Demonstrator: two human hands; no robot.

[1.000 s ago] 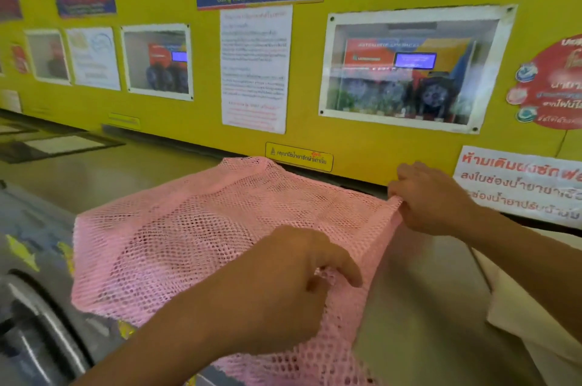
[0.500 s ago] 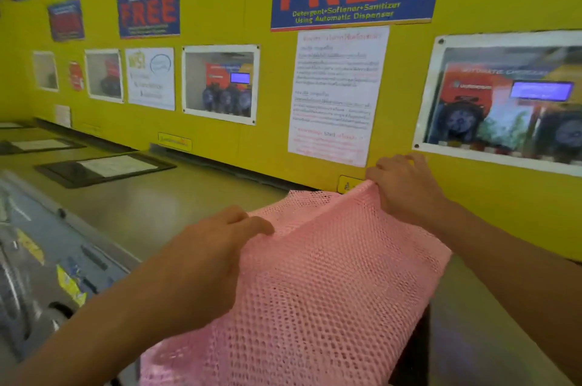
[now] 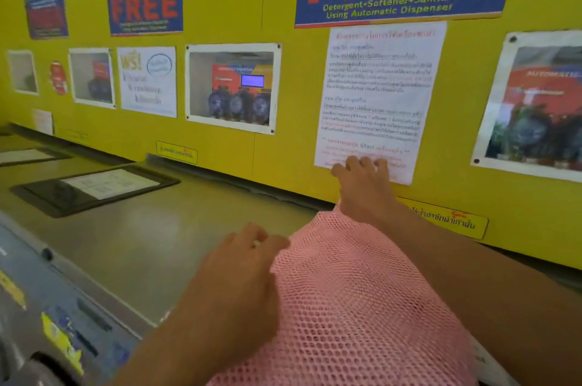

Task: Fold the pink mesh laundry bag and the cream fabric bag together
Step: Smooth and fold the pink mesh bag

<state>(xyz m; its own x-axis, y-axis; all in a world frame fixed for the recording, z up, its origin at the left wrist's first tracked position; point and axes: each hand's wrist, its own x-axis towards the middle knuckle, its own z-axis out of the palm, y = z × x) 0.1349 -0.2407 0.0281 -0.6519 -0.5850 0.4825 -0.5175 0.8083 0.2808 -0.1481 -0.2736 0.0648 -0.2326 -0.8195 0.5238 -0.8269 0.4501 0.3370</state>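
The pink mesh laundry bag (image 3: 356, 307) lies on the grey machine top, spreading from the wall toward the bottom edge. My left hand (image 3: 239, 275) rests on its left edge, fingertips closed at the bag's near-left corner. My right hand (image 3: 365, 184) reaches over the far corner by the wall with fingers spread and the palm above the mesh; its forearm crosses the bag's right side. A pale sliver at the bottom right, perhaps the cream fabric bag (image 3: 483, 362), peeks from under the mesh. The rest of it is hidden.
A yellow wall (image 3: 283, 149) with posters and a white notice (image 3: 378, 95) rises right behind the bag. A black-framed lid panel (image 3: 94, 187) lies in the machine top (image 3: 141, 244) to the left. The washer's control panel (image 3: 63, 332) runs along the lower left.
The bag has been folded from a wide sheet into a narrower shape and laid down. My right hand opened and slid toward the wall; my left hand lowered onto the left edge. The view swung left.
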